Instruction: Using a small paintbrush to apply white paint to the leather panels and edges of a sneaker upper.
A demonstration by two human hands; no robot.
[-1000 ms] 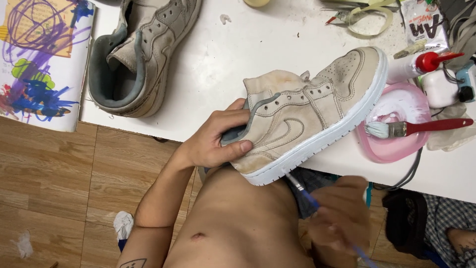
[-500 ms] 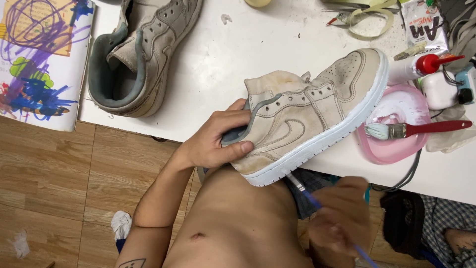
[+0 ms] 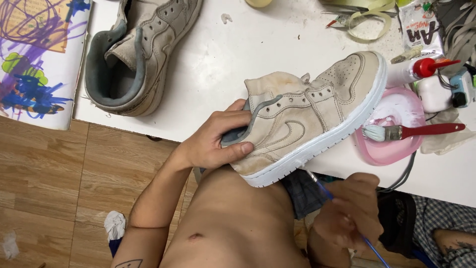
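Note:
My left hand (image 3: 218, 141) grips the heel of a beige high-top sneaker (image 3: 317, 104), fingers tucked into its grey-lined collar, and holds it tilted on its side at the edge of the white table (image 3: 248, 59). Its white sole rim faces me. My right hand (image 3: 349, 213), blurred and lower right below the table edge, holds a thin blue-handled brush (image 3: 322, 188) whose tip touches the white sole near the heel.
A second worn sneaker (image 3: 134, 54) lies at the back left. A pink dish of white paint (image 3: 391, 144) carries a red-handled brush (image 3: 411, 131). A red-capped squeeze bottle (image 3: 421, 69), tape and clutter sit at the right. A scribbled paper sheet (image 3: 34, 59) is at the left. Wooden floor below.
My right hand with the thin brush has shifted slightly along the sole edge. The sneaker and my left hand stay as they were.

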